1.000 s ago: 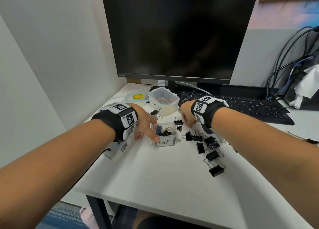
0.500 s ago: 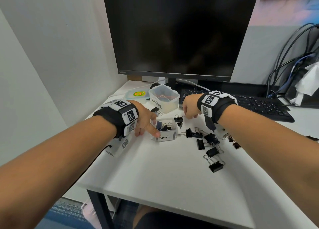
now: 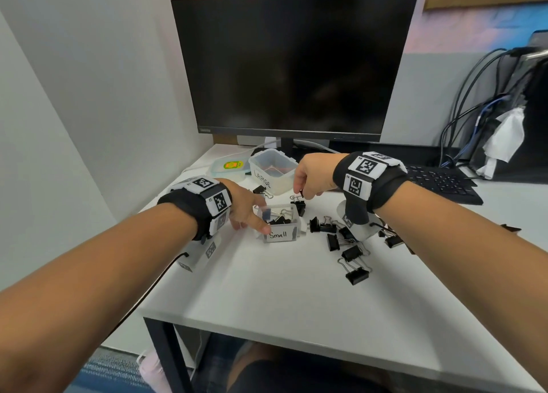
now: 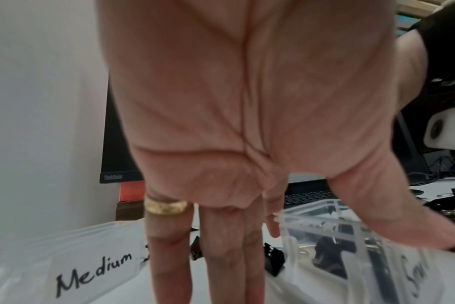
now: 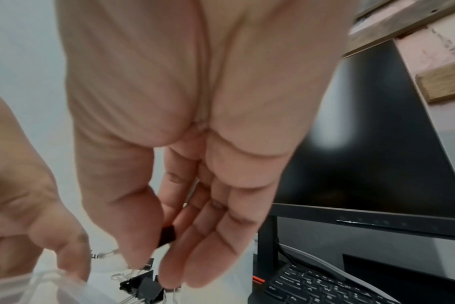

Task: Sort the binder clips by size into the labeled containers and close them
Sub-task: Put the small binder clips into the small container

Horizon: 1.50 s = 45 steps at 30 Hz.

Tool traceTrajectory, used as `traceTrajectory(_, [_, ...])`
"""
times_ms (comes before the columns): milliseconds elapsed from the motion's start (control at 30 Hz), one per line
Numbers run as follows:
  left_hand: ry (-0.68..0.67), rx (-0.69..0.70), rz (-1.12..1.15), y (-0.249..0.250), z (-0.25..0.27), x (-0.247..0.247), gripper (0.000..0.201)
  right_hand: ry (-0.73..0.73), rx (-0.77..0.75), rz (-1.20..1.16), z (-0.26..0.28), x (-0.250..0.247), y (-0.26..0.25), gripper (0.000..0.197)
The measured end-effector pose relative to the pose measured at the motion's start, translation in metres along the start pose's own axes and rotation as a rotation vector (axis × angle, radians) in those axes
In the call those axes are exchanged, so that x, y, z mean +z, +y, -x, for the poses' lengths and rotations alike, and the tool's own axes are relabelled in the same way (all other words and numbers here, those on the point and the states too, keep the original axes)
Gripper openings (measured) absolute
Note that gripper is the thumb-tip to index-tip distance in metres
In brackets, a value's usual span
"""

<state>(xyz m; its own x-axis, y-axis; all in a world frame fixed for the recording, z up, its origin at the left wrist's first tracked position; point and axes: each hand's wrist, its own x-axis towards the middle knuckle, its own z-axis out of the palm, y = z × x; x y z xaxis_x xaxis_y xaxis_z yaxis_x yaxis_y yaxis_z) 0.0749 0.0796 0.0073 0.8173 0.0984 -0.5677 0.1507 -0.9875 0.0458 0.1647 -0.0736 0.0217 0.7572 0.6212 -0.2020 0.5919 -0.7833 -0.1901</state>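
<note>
- The clear plastic container labeled "Small" (image 3: 280, 225) sits near the middle of the white table (image 3: 267, 298), lid off, with a few black clips already inside.
- The left hand (image 3: 246, 209) is right against the left side of that Small container. Its fingers (image 4: 218, 257) are straight and pointing down at the table, the thumb stretches along the container's front corner, and it grips nothing. There's a gold ring (image 4: 166, 207) on one finger.
- The right hand (image 3: 314, 175) hovers just behind the Small container, thumb and fingers (image 5: 195, 257) pinched together on a small black binder clip (image 5: 167, 235). From the head view you mostly see the clip's wire loop sticking out under the fingertips.
- Another black binder clip (image 3: 299, 207) sits just beside the Small container's back right corner, below the pinching hand.
- A loose bunch of black binder clips with silver wire handles (image 3: 347, 247) is scattered on the table to the right of the Small container.
- The clear tub labeled "LARGE" (image 3: 272, 170) stands behind the Small container, open too, with a clear lid with a yellow-green sticker (image 3: 229, 167) lying flat to its left.
- A container labeled "Medium" (image 4: 91, 267) is just left of the Small container, only visible in the left wrist view.
- A black monitor (image 3: 293, 63) and a black keyboard (image 3: 439, 182) are further back.
</note>
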Motion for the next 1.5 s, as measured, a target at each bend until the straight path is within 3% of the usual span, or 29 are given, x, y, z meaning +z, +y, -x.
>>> traceTrajectory(267, [-0.02,0.024,0.101,0.008,-0.004,0.007,0.09,0.021,-0.002,-0.002,0.019,0.003,-0.003,0.029])
traceTrajectory(467, [-0.039,0.033,0.166,0.014,0.001,0.011,0.069,0.01,-0.03,0.003,0.031,0.006,-0.007,0.027])
traceTrajectory(833, [-0.078,0.08,0.138,0.032,0.004,0.013,0.07,-0.045,-0.063,0.011,0.045,0.02,0.001,0.026])
traceTrajectory(967, [-0.097,0.074,0.165,0.031,0.005,0.012,0.06,-0.002,0.007,0.017,0.05,0.014,0.024,0.025])
traceTrajectory(1300, [-0.148,0.061,0.205,0.032,0.002,0.009,0.061,-0.17,0.137,0.197,0.057,0.038,0.068,0.04])
traceTrajectory(1500, [-0.152,0.065,0.225,0.032,0.001,0.009,0.063,-0.152,0.216,0.144,0.061,0.034,0.081,0.026])
